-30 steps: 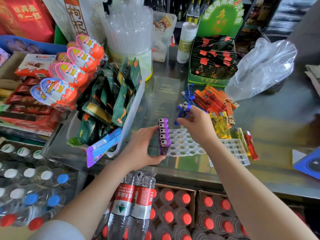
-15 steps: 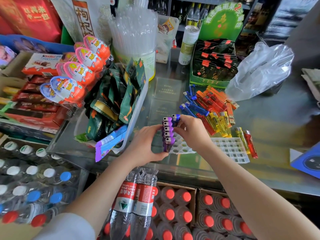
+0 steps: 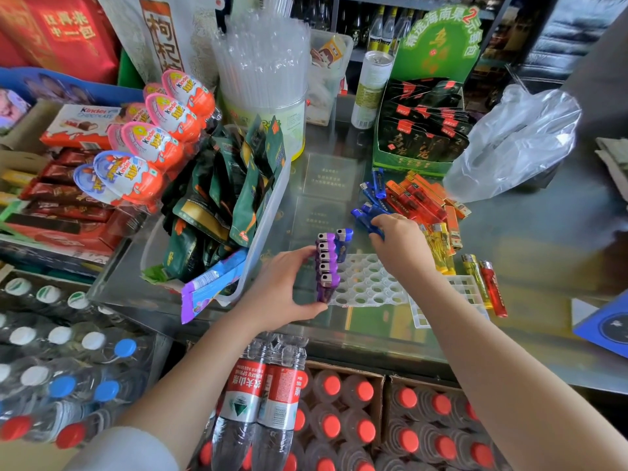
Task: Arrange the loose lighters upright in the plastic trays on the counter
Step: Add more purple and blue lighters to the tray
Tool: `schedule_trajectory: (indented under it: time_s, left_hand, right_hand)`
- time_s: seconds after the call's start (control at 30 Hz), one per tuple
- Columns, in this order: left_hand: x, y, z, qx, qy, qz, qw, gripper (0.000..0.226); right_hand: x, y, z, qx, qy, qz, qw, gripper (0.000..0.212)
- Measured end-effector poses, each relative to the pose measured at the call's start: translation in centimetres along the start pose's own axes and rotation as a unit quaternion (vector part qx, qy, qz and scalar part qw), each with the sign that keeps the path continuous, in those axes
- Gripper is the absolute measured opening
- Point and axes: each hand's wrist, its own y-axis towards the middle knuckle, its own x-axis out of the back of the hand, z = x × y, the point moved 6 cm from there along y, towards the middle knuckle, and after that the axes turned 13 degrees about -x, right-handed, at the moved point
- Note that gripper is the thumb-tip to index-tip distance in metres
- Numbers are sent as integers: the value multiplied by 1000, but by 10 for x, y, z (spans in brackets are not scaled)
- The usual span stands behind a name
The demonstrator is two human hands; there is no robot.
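Note:
A white plastic tray point(image 3: 368, 283) with round holes lies on the glass counter. Along its left edge stand several purple lighters point(image 3: 327, 266) in a row, with one blue lighter point(image 3: 343, 244) upright behind them. My left hand point(image 3: 285, 287) holds the purple row and the tray's left edge. My right hand point(image 3: 401, 246) reaches into the loose pile and grips a blue lighter point(image 3: 368, 220). Loose blue, orange and red lighters point(image 3: 414, 198) and yellow lighters point(image 3: 440, 243) lie beyond. A second white tray point(image 3: 465, 294) sits to the right.
A yellow lighter point(image 3: 474, 270) and a red lighter point(image 3: 492, 290) lie right of the second tray. A clear bin of green packets point(image 3: 265, 212) stands left of the tray. A green display box point(image 3: 418, 137) and a plastic bag point(image 3: 513, 144) stand behind the pile.
My right hand set a blue lighter upright in the tray behind the purple row, then moved back to the loose pile and took hold of another blue one. My left hand stayed.

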Motion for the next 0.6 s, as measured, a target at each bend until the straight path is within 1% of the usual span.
schedule_trajectory:
  time_s: [0.23, 0.3, 0.33, 0.4, 0.43, 0.5, 0.6]
  left_hand:
    - [1, -1, -2, 12, -4, -2, 1000, 76]
    - [2, -1, -4, 12, -4, -1, 1000, 75]
    - [2, -1, -4, 12, -3, 0, 1000, 75]
    - [2, -2, -6, 8, 0, -2, 1000, 75]
    - [2, -2, -8, 6, -1, -4, 1000, 76]
    - [3, -2, -9, 7, -6, -3, 1000, 76]
    - [3, 0, -12, 11, -11, -3, 1000, 76]
  right_hand:
    - [-9, 10, 13, 19, -107, 15, 994, 11]
    - [-6, 11, 13, 16, -93, 15, 995, 12]
    - [-2, 10, 10, 5, -51, 13, 999, 13]
    - [10, -1, 2, -23, 99, 6, 995, 13]
    - [16, -9, -2, -33, 180, 5, 983, 10]
    - [22, -30, -10, -47, 303, 21, 952, 6]
    - [13, -59, -12, -52, 421, 76, 903, 5]
